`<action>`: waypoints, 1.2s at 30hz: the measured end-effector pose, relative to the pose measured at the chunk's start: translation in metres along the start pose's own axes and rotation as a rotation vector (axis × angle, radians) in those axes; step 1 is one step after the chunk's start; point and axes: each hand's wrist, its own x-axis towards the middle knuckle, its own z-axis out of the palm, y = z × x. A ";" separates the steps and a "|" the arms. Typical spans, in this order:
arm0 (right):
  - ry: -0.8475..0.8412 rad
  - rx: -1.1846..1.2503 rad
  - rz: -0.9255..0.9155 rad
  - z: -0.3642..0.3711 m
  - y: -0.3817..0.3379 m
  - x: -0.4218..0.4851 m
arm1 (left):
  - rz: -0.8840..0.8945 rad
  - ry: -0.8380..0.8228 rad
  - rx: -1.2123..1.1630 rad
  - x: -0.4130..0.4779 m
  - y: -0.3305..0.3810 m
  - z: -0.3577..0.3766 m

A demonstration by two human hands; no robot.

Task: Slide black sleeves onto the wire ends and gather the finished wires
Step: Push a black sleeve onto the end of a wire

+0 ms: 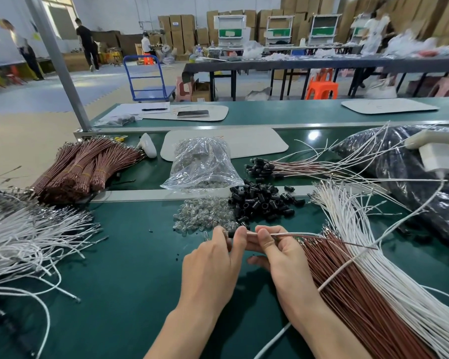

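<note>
**Fitting a sleeve to a wire end, centre of frame**

The left hand (213, 257) pinches a black sleeve (231, 233) between thumb and fingertips. The right hand (280, 255) grips the wire (296, 234) just behind its tip, apparently to keep the end stiff and aligned with the sleeve's bore. The sleeve sits at the wire's end; how far it is seated cannot be told.

Supplies lie close around the hands on the green bench (119, 281), probably for short reaches. A loose heap of sleeves (262, 200) lies directly above the hands. Unsleeved brown wires (347, 294) and white wires (379, 250) fan out at lower right. Finished wires (283, 167), their ends capped in black, are gathered at centre right, beyond the heap.

A clear plastic bag (202, 161) at centre holds small glassy pieces, with more spilled in a pile (200, 213) below it. The contents of a dark bag (412, 177) at right cannot be made out.
</note>
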 end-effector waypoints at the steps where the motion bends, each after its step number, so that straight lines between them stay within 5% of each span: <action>1: -0.005 0.010 0.001 0.000 0.001 0.001 | -0.002 -0.003 0.008 0.000 0.000 0.001; 23: -0.057 0.082 0.064 -0.006 0.003 0.003 | -0.008 -0.093 0.061 -0.003 -0.001 0.002; 31: -0.060 0.288 0.069 0.003 -0.009 0.005 | 0.090 -0.058 -0.650 -0.003 -0.008 -0.005; 36: -0.099 0.136 0.140 0.009 -0.009 -0.001 | 0.088 -0.052 -0.685 -0.003 -0.011 -0.003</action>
